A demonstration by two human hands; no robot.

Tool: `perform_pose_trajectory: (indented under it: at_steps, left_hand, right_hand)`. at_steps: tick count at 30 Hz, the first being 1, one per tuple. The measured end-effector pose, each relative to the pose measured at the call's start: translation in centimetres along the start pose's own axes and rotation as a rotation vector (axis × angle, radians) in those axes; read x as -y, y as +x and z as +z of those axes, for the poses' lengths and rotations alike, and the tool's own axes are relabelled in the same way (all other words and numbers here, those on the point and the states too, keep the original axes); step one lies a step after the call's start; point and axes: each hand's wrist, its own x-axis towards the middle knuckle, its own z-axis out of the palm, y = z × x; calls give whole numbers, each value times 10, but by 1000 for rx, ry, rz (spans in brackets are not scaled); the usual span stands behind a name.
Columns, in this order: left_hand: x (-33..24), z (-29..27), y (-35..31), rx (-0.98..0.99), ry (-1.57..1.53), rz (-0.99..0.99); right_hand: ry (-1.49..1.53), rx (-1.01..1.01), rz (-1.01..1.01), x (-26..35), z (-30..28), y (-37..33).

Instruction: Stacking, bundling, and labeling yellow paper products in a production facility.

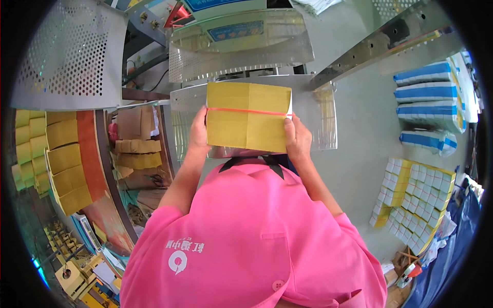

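Bundle: yellow paper bundle (248, 117) is being held flat in front of the chest, over the perforated metal tray (328, 120) of the machine; a thin orange band (246, 111) is running across it
Left hand: left hand (198, 134) is gripping the bundle's left edge, fingers curled round it
Right hand: right hand (297, 138) is clamping the lower right corner, thumb lying on top
Handling: probably fairly light yet floppy, a stack of thin sheets; loose leaves could be sliding or fanning if squeezed unevenly
Hold: gripping both short edges is looking sound; the band likely is keeping the stack together
Around: similar yellow stacks (64, 169) are lying at the left; blue-and-white packs (429, 100) are sitting at the right
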Motion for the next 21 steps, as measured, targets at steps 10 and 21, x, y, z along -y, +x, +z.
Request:
perform_pose_trajectory:
  at_steps: [10, 21]
  left_hand:
    - [-7, -11, -2, 8, 3, -74]
    - [-51, -26, -11, -197, 933, 35]
  right_hand:
    - [195, -170, 51, -9, 18, -23]
    - [415, -238, 189, -47, 10, -12]
